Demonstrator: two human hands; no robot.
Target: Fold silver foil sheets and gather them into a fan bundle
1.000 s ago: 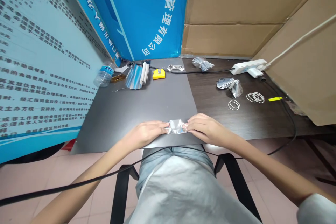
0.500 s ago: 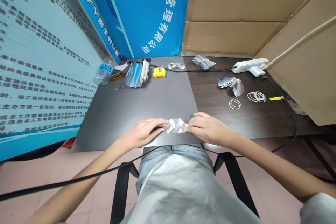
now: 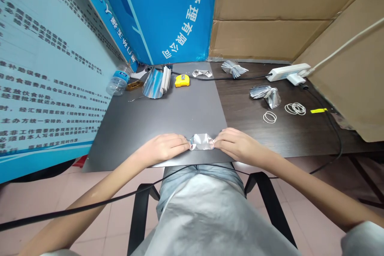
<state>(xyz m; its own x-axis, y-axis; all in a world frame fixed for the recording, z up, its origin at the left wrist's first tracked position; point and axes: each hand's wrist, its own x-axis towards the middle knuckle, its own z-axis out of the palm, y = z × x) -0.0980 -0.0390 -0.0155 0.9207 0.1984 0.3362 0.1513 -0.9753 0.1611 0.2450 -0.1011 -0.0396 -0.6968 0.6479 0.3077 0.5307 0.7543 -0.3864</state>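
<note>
A small piece of shiny silver foil (image 3: 202,141), folded in at its ends, lies near the front edge of the grey mat. My left hand (image 3: 166,147) pinches its left end, fingers pressed together. At the opposite end, my right hand (image 3: 235,143) is closed on the foil, thumb and fingertips together. The fingertips partly cover both ends. A similar folded silver foil piece (image 3: 202,73) rests at the back of the mat.
A yellow tape measure (image 3: 182,81), a blue-silver foil roll (image 3: 156,84) and a plastic bottle (image 3: 119,82) stand behind. Banded foil bundles (image 3: 234,69), white rubber bands (image 3: 295,109) and a power strip (image 3: 288,72) lie to the right. A black cable (image 3: 99,205) crosses over my left forearm.
My left fingers have closed together around the foil's left end, which is now folded in more. My right hand keeps its hold at the other end.
</note>
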